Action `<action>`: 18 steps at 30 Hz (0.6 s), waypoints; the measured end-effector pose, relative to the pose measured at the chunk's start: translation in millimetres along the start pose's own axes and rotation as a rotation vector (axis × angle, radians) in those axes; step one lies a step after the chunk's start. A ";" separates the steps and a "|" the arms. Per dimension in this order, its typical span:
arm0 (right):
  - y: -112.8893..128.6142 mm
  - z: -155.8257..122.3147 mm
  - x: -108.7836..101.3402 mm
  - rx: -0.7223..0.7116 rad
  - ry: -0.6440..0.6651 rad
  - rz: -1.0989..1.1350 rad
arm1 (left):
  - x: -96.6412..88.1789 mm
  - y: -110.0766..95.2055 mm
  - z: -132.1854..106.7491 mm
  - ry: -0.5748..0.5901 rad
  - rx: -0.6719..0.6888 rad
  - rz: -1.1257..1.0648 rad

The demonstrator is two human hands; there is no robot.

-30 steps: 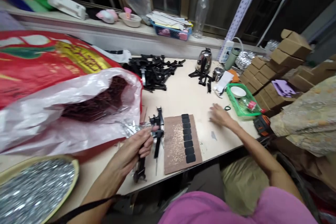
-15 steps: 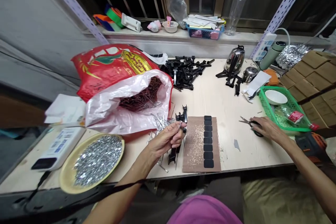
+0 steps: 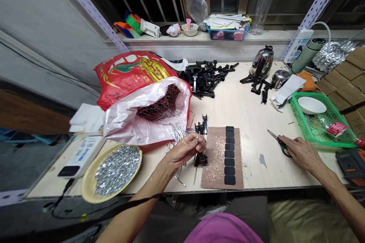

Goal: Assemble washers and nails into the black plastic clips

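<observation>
My left hand [image 3: 186,149] is closed in a pinch, with a small silvery piece [image 3: 197,137] at the thumb and fingertips. It hovers beside black plastic clip-like parts [image 3: 202,125] and a loose heap of silver pins [image 3: 179,133]. Just right of it lies a brown board [image 3: 212,174] bearing a column of black rounded pads [image 3: 229,161] and pale specks. My right hand [image 3: 303,155] rests on the table, fingers closed over the dark handles of a pair of scissors [image 3: 273,135]. The blades point away to the left and look closed.
A red bag [image 3: 122,64] of brown nails lies open at left, with a yellow bowl [image 3: 138,167] of silver bits in front. Black parts [image 3: 205,79] are piled behind. At right are a green basket [image 3: 299,121], a power tool [image 3: 352,165] and cardboard boxes [image 3: 339,79].
The view has shifted slightly left. The scissors' blades, spread before, are now together under my right hand. My left hand keeps its pinch near the board.
</observation>
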State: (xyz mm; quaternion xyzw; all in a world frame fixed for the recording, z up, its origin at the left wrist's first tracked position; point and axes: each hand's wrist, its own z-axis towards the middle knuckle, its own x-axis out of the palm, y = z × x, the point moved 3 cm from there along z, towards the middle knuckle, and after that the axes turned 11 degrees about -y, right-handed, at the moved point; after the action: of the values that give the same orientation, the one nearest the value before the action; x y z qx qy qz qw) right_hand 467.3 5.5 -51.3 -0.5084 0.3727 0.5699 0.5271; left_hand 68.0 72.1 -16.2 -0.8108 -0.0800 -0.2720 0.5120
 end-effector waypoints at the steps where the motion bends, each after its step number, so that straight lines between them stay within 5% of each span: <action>1: 2.6 -3.1 -0.2 0.001 -0.013 -0.014 | -0.3 -0.2 0.1 -0.024 -0.022 0.005; 11: 42.8 -2.3 -18.1 0.095 -0.064 0.000 | 0.8 13.2 -1.4 -0.147 -0.279 0.115; 18: 132.9 24.5 -38.2 -0.242 -0.142 0.324 | 6.7 37.3 -2.7 -0.114 -0.422 0.091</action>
State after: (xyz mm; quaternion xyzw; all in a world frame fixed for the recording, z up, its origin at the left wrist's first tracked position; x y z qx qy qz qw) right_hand 329.7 -1.5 -23.9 -0.4601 0.3404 0.7222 0.3883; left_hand 87.9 51.5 -41.2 -0.9168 -0.0136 -0.2128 0.3376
